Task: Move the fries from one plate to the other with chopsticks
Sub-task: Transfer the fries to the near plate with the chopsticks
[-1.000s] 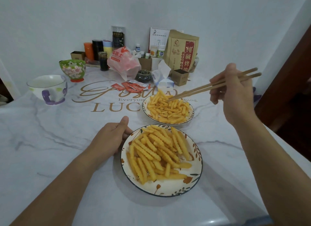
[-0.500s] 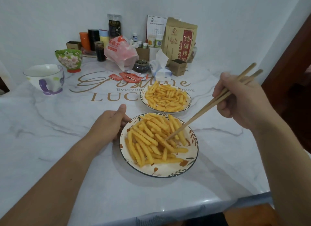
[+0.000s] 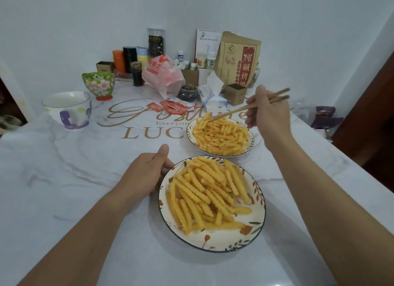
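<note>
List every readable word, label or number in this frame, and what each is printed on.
"LUC": gold capitals on the table cover, cut off by the far plate.
"Everyon": small gold line above it, also cut off.
Gold script word above that: partly hidden, not surely readable.
"纯碱烤": red panel on the brown paper bag.
"华莱士": pink plastic bag.
Calendar, bottles, red sachets, dark canister: too small or blurred.

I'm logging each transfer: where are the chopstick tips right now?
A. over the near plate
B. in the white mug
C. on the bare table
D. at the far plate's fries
D: the chopsticks in the right hand reach down to the fries on the far plate, at its back left edge.
</note>
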`<state>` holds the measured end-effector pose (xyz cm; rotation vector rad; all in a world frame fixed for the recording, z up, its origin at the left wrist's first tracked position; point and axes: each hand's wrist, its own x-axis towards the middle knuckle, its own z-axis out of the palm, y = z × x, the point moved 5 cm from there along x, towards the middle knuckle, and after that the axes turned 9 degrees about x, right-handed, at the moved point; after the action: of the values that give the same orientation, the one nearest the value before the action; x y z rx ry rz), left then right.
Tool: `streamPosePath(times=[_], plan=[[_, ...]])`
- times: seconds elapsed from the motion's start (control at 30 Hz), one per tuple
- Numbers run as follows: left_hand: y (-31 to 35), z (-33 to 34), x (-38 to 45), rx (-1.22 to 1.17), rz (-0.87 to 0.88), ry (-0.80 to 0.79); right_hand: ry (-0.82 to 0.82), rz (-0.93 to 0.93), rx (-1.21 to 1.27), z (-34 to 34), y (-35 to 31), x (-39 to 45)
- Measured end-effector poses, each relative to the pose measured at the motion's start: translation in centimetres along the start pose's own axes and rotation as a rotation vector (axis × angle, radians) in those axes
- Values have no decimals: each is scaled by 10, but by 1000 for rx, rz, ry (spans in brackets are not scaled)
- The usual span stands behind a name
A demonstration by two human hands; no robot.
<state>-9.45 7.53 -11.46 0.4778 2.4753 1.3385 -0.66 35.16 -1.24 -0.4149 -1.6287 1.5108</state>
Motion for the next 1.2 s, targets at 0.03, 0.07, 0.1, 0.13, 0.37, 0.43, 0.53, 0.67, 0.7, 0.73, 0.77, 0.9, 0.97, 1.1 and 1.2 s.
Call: streamPosePath(times=[0.03,0.07,0.1,0.13,0.37,0.43,0.53,0.67,0.7,0.73,0.77,0.9,0.97,1.1,1.2], plan=[[0,0,0,0,0,-3,5,-19,-35,8,3,6],[0,0,0,-2,0,-5,16,-39,-70,15,4,11],[0,0,0,-5,0,-7,24,-61,-111,22,5,16],[0,0,0,-8,0,-6,25,-83,-155,28,6,21],[0,-1,1,-23,-7,-7,-22,-56,-287,50,26,40],[0,-1,0,-22,-11,-5,18,-43,-220,46,31,38],[-1,-1,1,-15,-17,-4,130,-41,-65,30,24,32],[0,-1,0,-15,-22,-1,251,-13,128,2,-6,21],[0,-1,-1,-9,-21,0,266,-1,171,-6,-15,18],[1,-2,-2,-2,-18,3,265,16,209,-14,-23,15],[2,-2,-3,6,-13,6,238,34,241,-22,-31,12],[4,-3,-4,22,-9,16,-103,84,310,-39,-52,-10],[4,-2,-4,18,-7,17,-304,78,224,-41,-56,-25],[4,-2,-5,39,-6,23,-581,63,55,-35,-60,-50],[5,-2,-7,45,-6,23,-687,68,8,-27,-62,-60]])
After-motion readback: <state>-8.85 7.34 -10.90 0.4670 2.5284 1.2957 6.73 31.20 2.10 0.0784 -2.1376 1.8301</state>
